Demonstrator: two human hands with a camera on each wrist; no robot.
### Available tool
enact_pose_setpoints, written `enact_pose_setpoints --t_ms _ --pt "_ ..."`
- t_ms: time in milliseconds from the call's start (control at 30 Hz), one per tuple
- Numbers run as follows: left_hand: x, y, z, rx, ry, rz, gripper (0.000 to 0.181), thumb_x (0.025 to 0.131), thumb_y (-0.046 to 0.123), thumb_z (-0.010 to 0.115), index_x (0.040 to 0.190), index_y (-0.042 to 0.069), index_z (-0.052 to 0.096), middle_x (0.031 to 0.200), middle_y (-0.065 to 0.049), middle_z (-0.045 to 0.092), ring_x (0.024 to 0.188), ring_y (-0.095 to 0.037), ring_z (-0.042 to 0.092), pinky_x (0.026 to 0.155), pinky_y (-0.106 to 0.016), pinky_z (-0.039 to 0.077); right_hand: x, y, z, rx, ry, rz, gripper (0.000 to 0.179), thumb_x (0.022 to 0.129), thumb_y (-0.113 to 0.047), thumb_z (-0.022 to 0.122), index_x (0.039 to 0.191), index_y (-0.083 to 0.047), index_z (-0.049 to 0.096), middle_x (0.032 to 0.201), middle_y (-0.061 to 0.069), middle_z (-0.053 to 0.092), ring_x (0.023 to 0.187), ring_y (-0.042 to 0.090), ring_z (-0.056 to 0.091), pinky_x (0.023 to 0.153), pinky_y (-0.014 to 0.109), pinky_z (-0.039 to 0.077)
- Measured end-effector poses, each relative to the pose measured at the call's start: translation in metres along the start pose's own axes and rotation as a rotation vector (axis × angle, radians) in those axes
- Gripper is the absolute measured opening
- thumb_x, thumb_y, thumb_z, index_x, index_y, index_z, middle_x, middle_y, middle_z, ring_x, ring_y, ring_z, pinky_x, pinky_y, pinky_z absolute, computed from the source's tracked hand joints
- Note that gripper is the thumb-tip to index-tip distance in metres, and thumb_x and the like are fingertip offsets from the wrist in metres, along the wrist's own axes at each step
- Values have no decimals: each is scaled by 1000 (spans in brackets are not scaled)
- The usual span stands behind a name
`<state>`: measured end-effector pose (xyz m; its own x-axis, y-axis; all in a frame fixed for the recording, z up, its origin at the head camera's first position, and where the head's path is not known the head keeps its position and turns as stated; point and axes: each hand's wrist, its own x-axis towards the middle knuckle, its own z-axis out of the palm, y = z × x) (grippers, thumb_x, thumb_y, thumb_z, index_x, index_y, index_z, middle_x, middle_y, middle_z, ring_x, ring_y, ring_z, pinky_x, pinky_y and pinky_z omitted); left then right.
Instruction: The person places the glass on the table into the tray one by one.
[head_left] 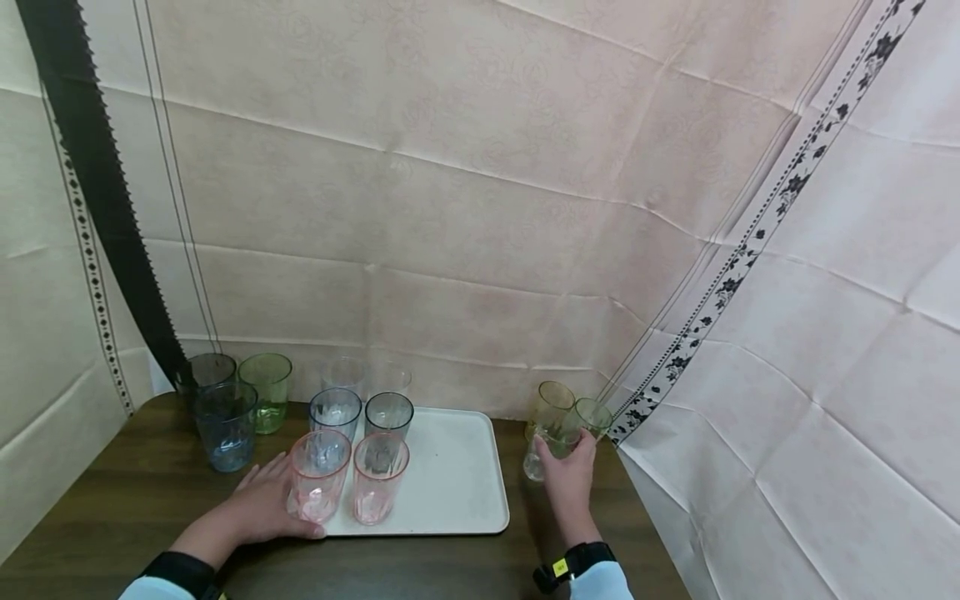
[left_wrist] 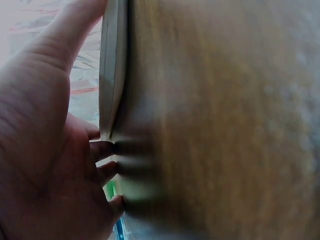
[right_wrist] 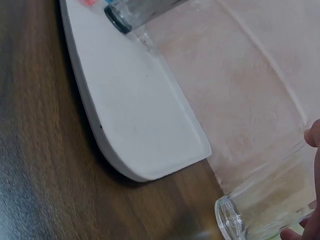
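Note:
A white tray on the table bears several glasses in pairs. My left hand rests at its front left corner, thumb by the front edge and fingers stretched along the left side. Nearest that hand is a pink glass; another pink glass stands beside it. Right of the tray, my right hand grips a clear-looking glass, thumb on one side and fingers on the other. A yellow glass and a green glass stand just behind; their lower parts are partly hidden.
Blue-tinted and dark-rimmed glasses stand behind the pink ones, with faint clear ones farther back. At the left are a blue glass, a green glass and a dark glass. A hanging cloth borders the wooden table.

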<state>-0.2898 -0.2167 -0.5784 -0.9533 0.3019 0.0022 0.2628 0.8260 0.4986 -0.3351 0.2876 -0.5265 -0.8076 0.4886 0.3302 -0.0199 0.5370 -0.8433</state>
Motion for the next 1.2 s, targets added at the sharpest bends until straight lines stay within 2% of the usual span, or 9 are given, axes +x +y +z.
enact_pose_setpoints --t_ms 200,333,500,633,833,1033,1200 --pt "0 2 -1 -20 -28 -25 136 66 80 78 158 -10 32 161 -38 26 146 -59 16 112 -79 11 -9 -14 3 12 -38 -33 89 87 -41 83 151 -3 35 144 20 44 135 35 45 111 58 42" --pt "-1 1 -2 -32 -40 -35 135 67 78 79 158 -10 32 162 -38 25 146 -59 15 112 -79 9 -14 -28 14 63 -73 -61 85 85 -37 85 147 -2 38 136 19 47 127 34 48 106 54 46" --pt "-2 1 -2 -27 -41 -27 136 68 79 77 158 -11 30 162 -38 23 146 -59 15 112 -79 9 -21 -45 36 104 -109 -105 81 85 -34 86 144 -2 40 135 17 50 128 32 51 107 52 46" --pt "-2 3 -3 -30 -37 -28 136 68 78 78 158 -12 30 161 -39 23 146 -59 15 112 -79 9 -27 -58 55 104 -140 -107 80 84 -35 87 143 -5 41 136 12 51 130 31 52 109 50 46" --pt "-2 2 -3 -28 -27 -27 137 67 78 79 158 -12 30 161 -39 24 145 -59 16 112 -79 10 -32 -72 83 134 -186 -148 78 84 -32 86 142 -3 43 139 18 52 133 34 51 113 51 42" --pt "-2 1 -3 -32 -39 -36 136 68 77 79 159 -11 29 162 -38 24 146 -59 15 112 -79 9 -36 -85 106 100 -243 -111 77 87 -36 84 145 -6 43 139 12 53 133 26 50 112 49 44" --pt "0 2 -3 -29 -51 -42 136 68 78 78 160 -9 29 162 -37 25 147 -58 15 113 -79 9 -38 -93 119 111 -272 -100 79 88 -34 83 147 -4 42 140 16 53 130 29 51 109 50 47"
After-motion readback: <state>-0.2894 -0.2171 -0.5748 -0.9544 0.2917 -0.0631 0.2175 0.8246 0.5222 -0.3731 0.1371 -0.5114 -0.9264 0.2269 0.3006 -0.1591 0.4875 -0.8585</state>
